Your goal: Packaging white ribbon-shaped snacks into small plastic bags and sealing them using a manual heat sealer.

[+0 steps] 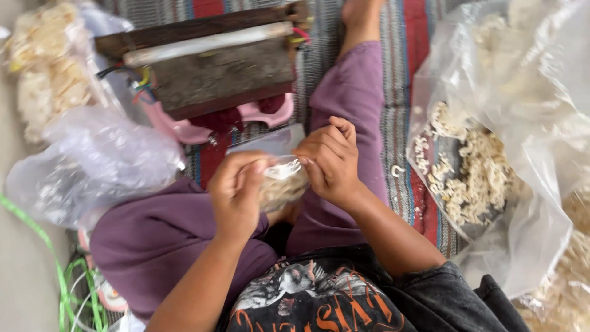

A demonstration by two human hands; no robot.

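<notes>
The small clear bag (281, 182) of pale snacks sits above the lap, its mouth pinched between the left hand (236, 187) and right hand (329, 161), near the wooden sealer (215, 67).

Trousers (166, 237): purple. Mat (405, 55): red, grey and blue stripes. Shirt (319, 301): black with orange and white print. Crackers (476, 169): cream, in clear bag (541, 92). Strap (43, 240): bright green. Wooden block (221, 74): dark brown.
</notes>
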